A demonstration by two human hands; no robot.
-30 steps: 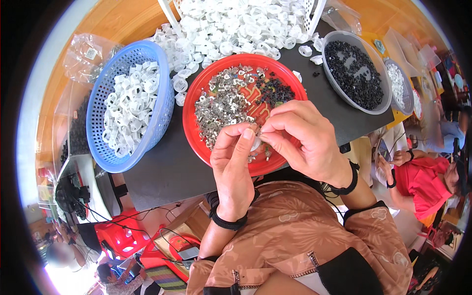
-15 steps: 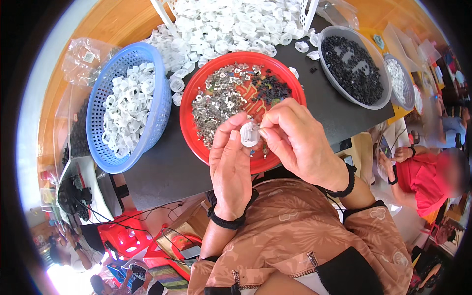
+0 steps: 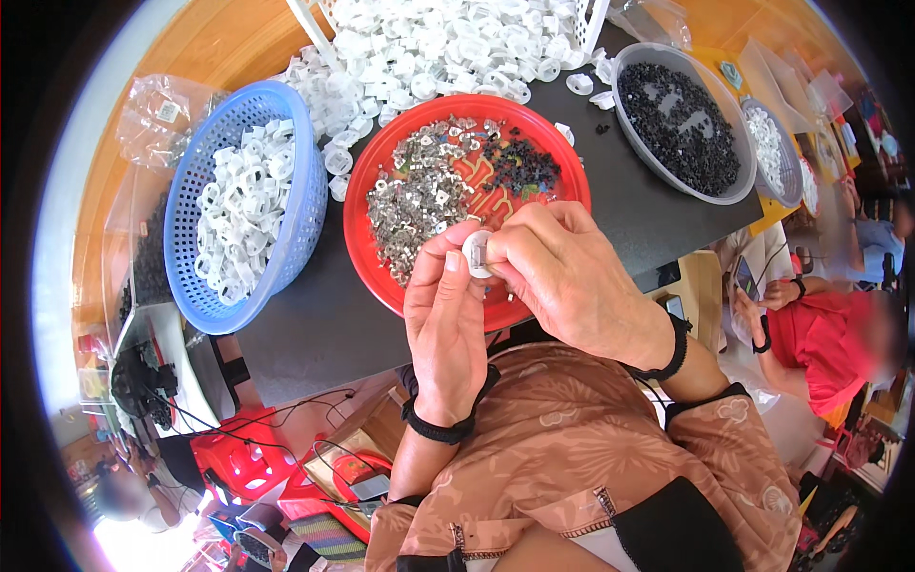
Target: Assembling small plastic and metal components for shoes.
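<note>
My left hand (image 3: 445, 319) pinches a small round white plastic part (image 3: 476, 255) between thumb and fingers. It is held above the near side of a red round tray (image 3: 356, 250). From the right, my right hand (image 3: 562, 276) reaches over that part, its thumb and fingertips pressed together at the part's right side. What those fingertips hold, if anything, is hidden. Small metal pieces (image 3: 415, 195) are heaped on the tray's left half, with tiny black pieces (image 3: 522, 169) at its far right.
A blue perforated basket (image 3: 303, 205) of white parts stands left of the tray. Behind lies a large heap of white parts (image 3: 429, 48). A grey bowl (image 3: 746, 157) of black pieces sits at right on the dark table (image 3: 620, 181). Another person in red (image 3: 820, 348) sits farther right.
My right hand has shifted left and turned, its fingertips now over the white part's face. My left hand has kept its hold, with the part turned slightly.
</note>
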